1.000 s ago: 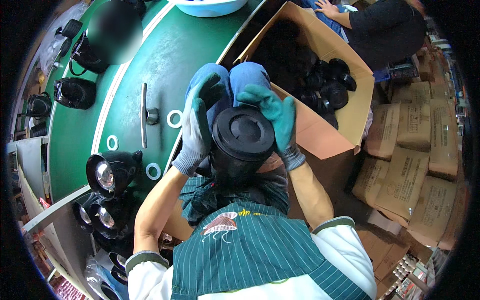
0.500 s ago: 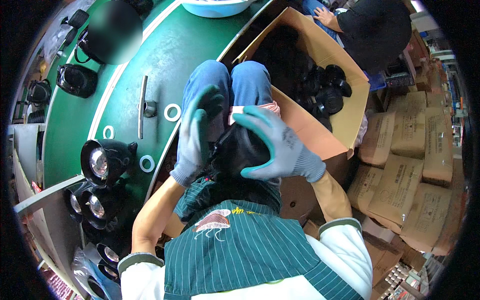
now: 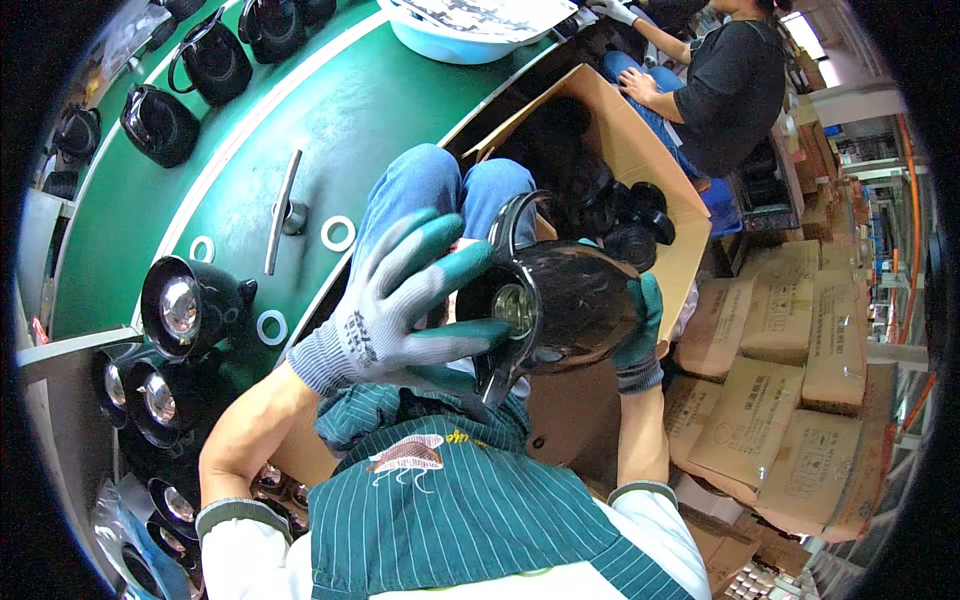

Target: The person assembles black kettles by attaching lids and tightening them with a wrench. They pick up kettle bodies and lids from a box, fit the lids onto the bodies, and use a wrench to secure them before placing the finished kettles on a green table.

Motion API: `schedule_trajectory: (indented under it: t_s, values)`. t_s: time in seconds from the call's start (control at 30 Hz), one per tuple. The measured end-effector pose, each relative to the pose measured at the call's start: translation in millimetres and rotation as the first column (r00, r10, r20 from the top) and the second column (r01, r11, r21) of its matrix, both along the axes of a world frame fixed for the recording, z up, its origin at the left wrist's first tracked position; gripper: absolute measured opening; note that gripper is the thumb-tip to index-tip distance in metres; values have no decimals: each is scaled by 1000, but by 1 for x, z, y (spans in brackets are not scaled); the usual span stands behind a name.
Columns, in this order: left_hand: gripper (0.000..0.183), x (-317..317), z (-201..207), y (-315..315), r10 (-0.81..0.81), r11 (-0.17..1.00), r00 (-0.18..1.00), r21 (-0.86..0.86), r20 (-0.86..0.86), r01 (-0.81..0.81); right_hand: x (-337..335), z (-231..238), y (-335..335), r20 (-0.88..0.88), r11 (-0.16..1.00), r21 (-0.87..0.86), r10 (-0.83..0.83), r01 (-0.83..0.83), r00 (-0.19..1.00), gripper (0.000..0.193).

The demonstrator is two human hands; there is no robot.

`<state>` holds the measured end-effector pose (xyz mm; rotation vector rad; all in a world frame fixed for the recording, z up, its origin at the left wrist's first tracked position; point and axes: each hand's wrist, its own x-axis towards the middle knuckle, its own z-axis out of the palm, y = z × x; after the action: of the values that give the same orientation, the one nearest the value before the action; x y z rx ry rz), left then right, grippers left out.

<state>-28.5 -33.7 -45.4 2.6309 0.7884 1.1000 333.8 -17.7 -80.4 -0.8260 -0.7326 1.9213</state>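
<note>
Over my lap a glossy black jug body (image 3: 590, 310) lies on its side, its open mouth to the left and its handle pointing away from me. Through the mouth shows a shiny inner liner. My right hand (image 3: 645, 325), in a grey and green glove, grips the jug's right end, its fingers partly hidden behind it. My left hand (image 3: 400, 300), gloved the same way, has its fingers spread at the mouth; a fingertip overlaps the opening. Whether it touches the rim I cannot tell.
Left, the green table (image 3: 330, 110) carries a metal rod (image 3: 283, 212), white rings (image 3: 338, 234) and black jugs (image 3: 160, 125). More jugs (image 3: 185, 305) with shiny liners lie nearer. A cardboard box (image 3: 690, 220) holds black round parts (image 3: 640, 212). Closed cartons (image 3: 745, 410) stand right; a co-worker (image 3: 735, 90) sits beyond.
The black jug, earlier low between both hands, is now raised and turned sideways. My right hand has moved round to its right end; my left hand has come to its mouth with spread fingers.
</note>
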Motion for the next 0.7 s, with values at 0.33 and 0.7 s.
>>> schedule_trajectory:
  t_s: [0.33, 0.7]
  values:
    - [70, 4, -23, 14, 202, 955, 933, -270, 297, -121, 35, -33, -7, 598, 837, 545, -355, -39, 718, 62]
    - [76, 7, -32, 17, 333, 893, 761, -447, 556, -64, -28, 71, 23, 10, 976, -191, 109, -105, 994, 69]
